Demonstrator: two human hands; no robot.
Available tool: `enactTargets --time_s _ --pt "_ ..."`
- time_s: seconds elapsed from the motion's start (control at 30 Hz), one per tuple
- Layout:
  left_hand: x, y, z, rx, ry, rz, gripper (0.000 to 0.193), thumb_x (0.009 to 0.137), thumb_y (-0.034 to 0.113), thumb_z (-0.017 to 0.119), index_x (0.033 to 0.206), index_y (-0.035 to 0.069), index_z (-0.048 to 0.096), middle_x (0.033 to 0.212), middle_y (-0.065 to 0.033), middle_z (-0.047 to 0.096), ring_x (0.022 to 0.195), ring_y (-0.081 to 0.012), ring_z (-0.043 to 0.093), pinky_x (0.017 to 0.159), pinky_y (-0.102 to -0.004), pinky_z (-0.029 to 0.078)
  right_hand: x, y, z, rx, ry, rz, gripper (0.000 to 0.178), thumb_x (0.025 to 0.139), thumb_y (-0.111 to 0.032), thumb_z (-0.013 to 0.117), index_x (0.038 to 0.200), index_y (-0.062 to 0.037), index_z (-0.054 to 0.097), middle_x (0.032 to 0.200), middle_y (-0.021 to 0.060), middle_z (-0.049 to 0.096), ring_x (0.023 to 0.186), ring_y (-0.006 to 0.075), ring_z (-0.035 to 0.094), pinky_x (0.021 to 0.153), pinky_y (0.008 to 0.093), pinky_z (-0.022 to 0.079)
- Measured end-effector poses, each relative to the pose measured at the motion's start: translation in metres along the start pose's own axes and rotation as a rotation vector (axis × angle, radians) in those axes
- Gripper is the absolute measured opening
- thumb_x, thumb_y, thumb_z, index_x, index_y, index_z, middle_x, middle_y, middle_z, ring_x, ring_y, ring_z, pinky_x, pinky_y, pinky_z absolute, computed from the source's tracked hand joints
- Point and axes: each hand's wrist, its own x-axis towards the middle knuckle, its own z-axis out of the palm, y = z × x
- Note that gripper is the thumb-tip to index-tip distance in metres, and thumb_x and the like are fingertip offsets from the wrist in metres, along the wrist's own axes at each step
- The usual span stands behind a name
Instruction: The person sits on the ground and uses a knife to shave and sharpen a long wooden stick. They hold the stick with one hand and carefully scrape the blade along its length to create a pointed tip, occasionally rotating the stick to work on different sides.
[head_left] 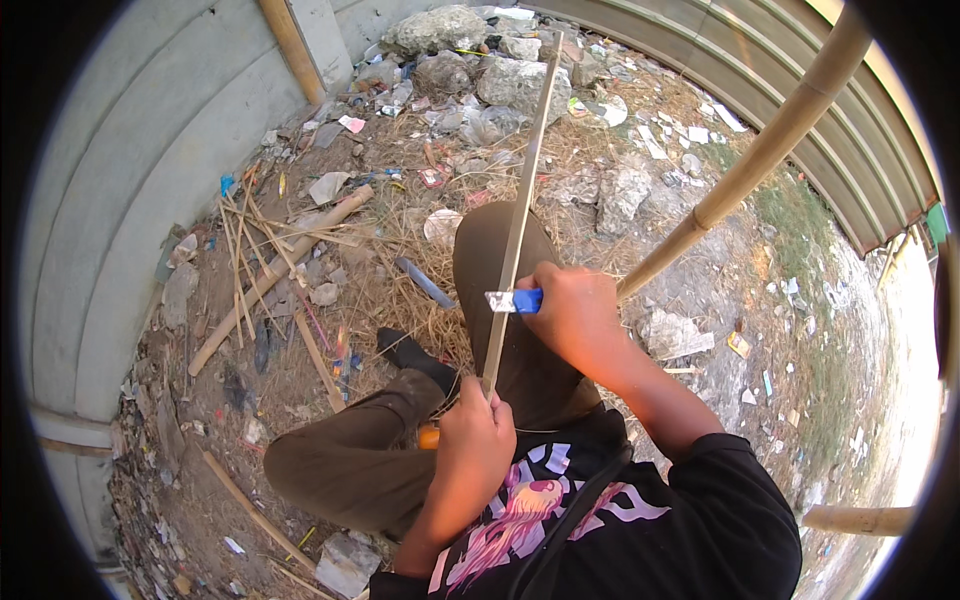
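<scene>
Pale strip (529,190) above right trouser leg (545,372), long axis running forward from left hand (475,440), fingers wrapped round near end. Right hand (577,312), just right of strip, clenches blue-handled knife (527,301); blade crosswise over strip, contact unclear.

Along the strip (541,120) beyond the knife (526,300), both sides offer a hand free passage; another way opens over the sticks (240,255) at left. The raised knee (492,225) blocks from beneath, the slanting pole (720,195) hems the right hand (575,310), and rocks (520,85) crowd the far ground.
</scene>
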Motion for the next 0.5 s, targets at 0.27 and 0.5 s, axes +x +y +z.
enactTargets --time_s 0.27,0.5 --pt "-0.002 0.009 0.007 0.029 -0.145 0.066 0.015 0.092 0.006 0.057 0.098 -0.004 0.048 0.068 -0.0275 0.062 0.068 -0.0482 0.065 0.058 -0.0550 0.050 0.110 0.083 -0.063 -0.075 0.015 0.360 0.035 0.085 -0.032 0.063 0.079 0.0015 0.071 0.074 0.0218 0.069 0.074 0.0402 0.070 0.069 0.0484 0.056" --pt "0.010 0.004 0.005 0.051 -0.092 0.062 0.017 0.093 0.008 0.057 0.100 -0.003 0.046 0.069 -0.0278 0.061 0.069 -0.0489 0.064 0.059 -0.0560 0.050 -0.039 0.008 -0.021 0.040 -0.260 -0.146 0.014 0.078 -0.024 0.072 0.077 -0.0112 0.067 0.060 0.0134 0.064 0.057 0.0346 0.067 0.056 0.0448 0.054"
